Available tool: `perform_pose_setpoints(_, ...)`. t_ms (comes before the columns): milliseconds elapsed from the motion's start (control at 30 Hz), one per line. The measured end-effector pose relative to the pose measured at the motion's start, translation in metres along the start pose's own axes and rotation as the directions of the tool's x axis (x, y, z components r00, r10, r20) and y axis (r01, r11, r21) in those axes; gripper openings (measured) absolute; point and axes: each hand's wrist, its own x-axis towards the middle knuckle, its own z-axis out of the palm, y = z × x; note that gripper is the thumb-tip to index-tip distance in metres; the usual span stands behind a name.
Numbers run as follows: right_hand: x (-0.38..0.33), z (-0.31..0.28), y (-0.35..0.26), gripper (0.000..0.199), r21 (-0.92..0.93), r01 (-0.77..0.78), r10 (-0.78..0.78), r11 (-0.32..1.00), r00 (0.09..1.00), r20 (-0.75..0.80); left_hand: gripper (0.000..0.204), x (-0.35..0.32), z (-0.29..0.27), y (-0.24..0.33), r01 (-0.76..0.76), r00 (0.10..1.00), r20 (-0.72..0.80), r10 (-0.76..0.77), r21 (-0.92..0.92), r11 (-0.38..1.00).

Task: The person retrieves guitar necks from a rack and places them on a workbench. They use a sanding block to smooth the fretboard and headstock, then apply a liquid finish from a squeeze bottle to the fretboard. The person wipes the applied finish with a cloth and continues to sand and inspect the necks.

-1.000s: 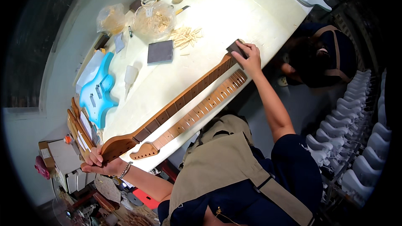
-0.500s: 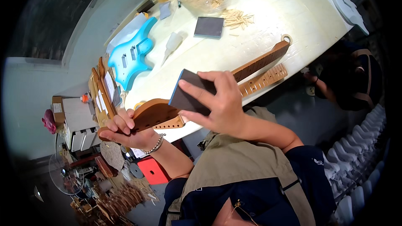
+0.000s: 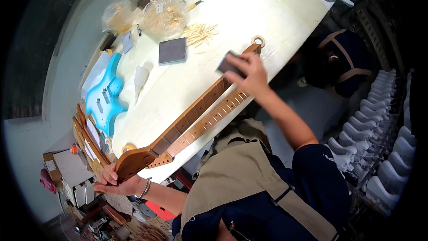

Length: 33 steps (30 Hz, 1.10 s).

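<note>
My left hand [image 3: 119, 183] is wrapped round the headstock [image 3: 133, 160] of a brown guitar neck [image 3: 187, 118]. The neck slants up to the right, its fretboard facing up, its far end at a roll of tape [image 3: 263, 42]. Near that far end my right hand [image 3: 250, 75], slightly blurred, grips a dark grey sanding block [image 3: 226, 66] at the neck; whether the two touch is hard to tell. A second, lighter neck [image 3: 207, 125] lies alongside, on the side closer to me.
On the pale table [image 3: 236, 9] lie a turquoise guitar body [image 3: 96, 93], a squeeze bottle [image 3: 141, 76], another dark block [image 3: 173, 51], wooden sticks [image 3: 199, 35] and a bag of sticks [image 3: 165, 17]. White guitar bodies [image 3: 356, 127] are racked at right, near another person [image 3: 343, 58].
My right hand and the sanding block have moved away along the neck, from the headstock end to the far end. My left hand keeps its hold. The whole view has shifted.
</note>
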Motion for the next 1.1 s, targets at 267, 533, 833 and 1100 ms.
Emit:
perform_pose_setpoints(267,0.050,-0.027,0.136,0.045,-0.352,-0.346,0.325,0.870,0.938,-0.117,0.018,-0.002,0.010,-0.014,-0.142,0.962,-0.145,0.230,0.453,0.880)
perform_pose_setpoints(533,0.052,0.010,0.146,0.045,-0.168,-0.319,0.312,0.933,0.948,-0.065,0.014,0.005,-0.020,-0.026,0.003,0.913,-0.365,0.185,0.457,0.889)
perform_pose_setpoints(833,0.049,0.010,0.141,0.037,-0.182,-0.209,0.201,0.961,0.977,-0.066,0.015,0.019,-0.053,-0.023,0.081,0.887,-0.445,0.127,0.419,0.904)
perform_pose_setpoints(1100,-0.021,0.053,-0.142,0.047,0.194,0.217,-0.241,0.957,0.964,0.111,0.010,0.007,-0.033,-0.032,0.035,0.833,-0.523,0.180,0.375,0.927)
